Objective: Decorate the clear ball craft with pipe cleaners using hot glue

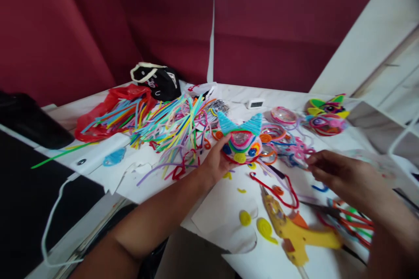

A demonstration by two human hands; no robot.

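Observation:
My left hand (pixel 216 161) grips the left side of a round pipe-cleaner cat face (pixel 242 139) with blue ears, holding it on the white table (pixel 229 209). To its right, my right hand (pixel 340 174) reaches with its fingers pinched toward a tangle of pink and blue pipe cleaners (pixel 291 148); motion blur hides whether anything is in them. A yellow glue gun (pixel 294 231) lies in front of both hands. Beside it, two yellow coils (pixel 258 224) rest on the table, and a bent red pipe cleaner (pixel 278 189) lies just behind them.
A heap of loose coloured pipe cleaners (pixel 176 126) and a red plastic bag (pixel 111 109) lie at the left. A black pouch (pixel 157 80) and a small white clock (pixel 255 103) sit at the back. Finished coiled pieces (pixel 327 115) stand at the far right.

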